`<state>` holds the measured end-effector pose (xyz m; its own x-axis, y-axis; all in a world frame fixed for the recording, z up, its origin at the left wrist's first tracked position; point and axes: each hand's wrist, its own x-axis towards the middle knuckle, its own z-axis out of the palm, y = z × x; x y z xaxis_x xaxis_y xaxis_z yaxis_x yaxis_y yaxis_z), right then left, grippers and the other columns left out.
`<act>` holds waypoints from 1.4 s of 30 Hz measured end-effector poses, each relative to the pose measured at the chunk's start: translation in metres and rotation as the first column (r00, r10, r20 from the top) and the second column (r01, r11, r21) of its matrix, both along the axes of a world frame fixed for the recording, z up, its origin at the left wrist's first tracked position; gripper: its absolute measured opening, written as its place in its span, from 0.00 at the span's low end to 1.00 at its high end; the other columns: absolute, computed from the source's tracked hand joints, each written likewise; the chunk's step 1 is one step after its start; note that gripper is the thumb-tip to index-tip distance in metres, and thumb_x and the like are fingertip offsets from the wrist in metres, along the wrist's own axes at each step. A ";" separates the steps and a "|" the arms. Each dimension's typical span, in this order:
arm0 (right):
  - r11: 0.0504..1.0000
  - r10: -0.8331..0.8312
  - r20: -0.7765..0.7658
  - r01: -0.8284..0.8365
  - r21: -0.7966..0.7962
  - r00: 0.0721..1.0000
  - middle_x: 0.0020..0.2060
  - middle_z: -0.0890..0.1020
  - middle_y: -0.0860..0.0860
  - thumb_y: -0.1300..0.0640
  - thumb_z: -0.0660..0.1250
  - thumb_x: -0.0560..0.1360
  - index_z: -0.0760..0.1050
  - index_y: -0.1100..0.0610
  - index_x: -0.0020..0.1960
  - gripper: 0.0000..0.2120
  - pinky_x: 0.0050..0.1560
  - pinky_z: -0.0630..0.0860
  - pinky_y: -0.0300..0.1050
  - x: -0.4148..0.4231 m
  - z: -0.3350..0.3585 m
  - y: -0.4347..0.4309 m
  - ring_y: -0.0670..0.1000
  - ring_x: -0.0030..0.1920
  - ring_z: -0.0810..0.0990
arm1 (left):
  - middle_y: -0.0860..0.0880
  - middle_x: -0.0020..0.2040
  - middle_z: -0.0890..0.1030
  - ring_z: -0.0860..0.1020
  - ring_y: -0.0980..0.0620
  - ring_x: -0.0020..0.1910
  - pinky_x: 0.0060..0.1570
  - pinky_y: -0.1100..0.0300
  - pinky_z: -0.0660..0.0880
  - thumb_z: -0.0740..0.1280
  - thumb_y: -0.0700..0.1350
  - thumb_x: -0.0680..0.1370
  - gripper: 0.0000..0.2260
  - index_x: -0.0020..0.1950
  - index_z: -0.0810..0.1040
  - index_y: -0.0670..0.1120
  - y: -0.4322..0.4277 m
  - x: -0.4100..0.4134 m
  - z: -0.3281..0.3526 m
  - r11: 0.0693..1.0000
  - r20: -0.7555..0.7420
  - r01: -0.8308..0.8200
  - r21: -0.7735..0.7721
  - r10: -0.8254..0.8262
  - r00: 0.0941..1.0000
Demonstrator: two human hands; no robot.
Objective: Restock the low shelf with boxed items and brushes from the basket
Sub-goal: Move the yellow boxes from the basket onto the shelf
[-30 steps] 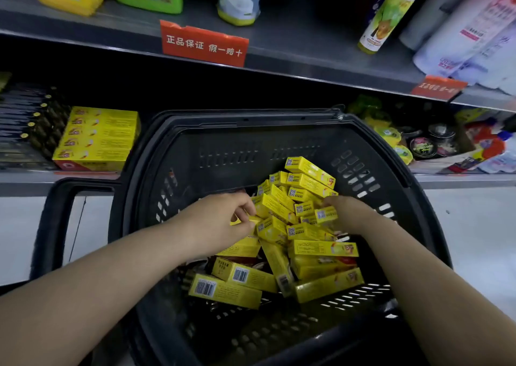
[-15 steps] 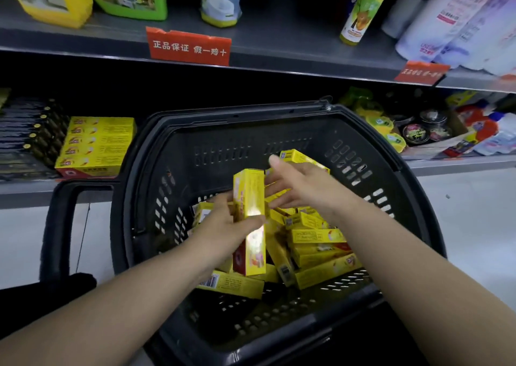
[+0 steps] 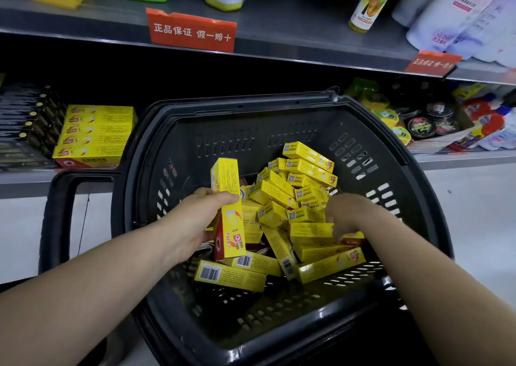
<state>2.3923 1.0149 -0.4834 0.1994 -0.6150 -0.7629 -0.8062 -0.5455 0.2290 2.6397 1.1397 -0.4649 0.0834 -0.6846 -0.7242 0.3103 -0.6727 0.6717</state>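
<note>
A black plastic basket (image 3: 402, 198) stands in front of the low shelf (image 3: 460, 160) and holds a heap of several yellow boxes (image 3: 301, 189). My left hand (image 3: 192, 223) grips one long yellow box (image 3: 227, 195) upright above the basket's left side. My right hand (image 3: 346, 214) reaches down into the heap on the right, its fingers curled round a yellow box (image 3: 310, 230) lying there. A stack of the same yellow boxes (image 3: 95, 136) sits on the low shelf at the left.
Dark boxed items (image 3: 25, 125) fill the low shelf's far left. Jars and packets (image 3: 424, 122) crowd its right end. The upper shelf carries bottles (image 3: 365, 2) and a red price tag (image 3: 191, 31). The basket's handle (image 3: 57, 217) sticks out at the left.
My left hand keeps the upright yellow box, raised a little. My right hand, which hovered open above the heap, has dropped to the right and closed on a box.
</note>
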 end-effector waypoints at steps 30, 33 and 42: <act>0.989 -0.045 0.295 0.085 -0.123 0.954 0.61 0.76 0.52 0.50 0.69 0.73 0.66 0.48 0.70 0.27 0.53 0.75 0.48 0.026 -0.030 0.002 0.54 0.59 0.76 | 0.47 0.45 0.85 0.82 0.50 0.42 0.33 0.60 0.74 0.76 0.39 0.67 0.16 0.52 0.79 0.48 -0.003 -0.005 -0.007 0.999 -0.020 0.026 0.024 -0.025 0.999; 0.964 -0.184 0.584 0.263 -0.052 0.791 0.53 0.81 0.51 0.48 0.71 0.70 0.74 0.51 0.62 0.22 0.51 0.77 0.47 0.041 0.001 -0.009 0.52 0.50 0.80 | 0.48 0.45 0.85 0.82 0.51 0.44 0.36 0.59 0.73 0.76 0.42 0.66 0.17 0.53 0.79 0.49 -0.003 -0.006 -0.003 0.999 -0.044 0.043 -0.002 -0.043 0.998; 0.276 -0.836 0.490 0.581 0.765 -0.248 0.45 0.85 0.58 0.45 0.68 0.70 0.76 0.58 0.55 0.21 0.46 0.81 0.58 0.109 0.061 0.022 0.59 0.41 0.85 | 0.46 0.51 0.85 0.83 0.45 0.51 0.55 0.45 0.77 0.77 0.48 0.55 0.36 0.63 0.75 0.49 0.000 -0.005 0.025 0.985 -0.126 0.071 -0.159 -0.092 0.988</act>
<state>2.5013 1.0370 -0.4228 0.1843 -0.6984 -0.6916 -0.2949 0.6319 -0.7167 2.6349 1.1394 -0.4402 -0.0669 -0.7888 -0.6110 0.3517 -0.5917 0.7254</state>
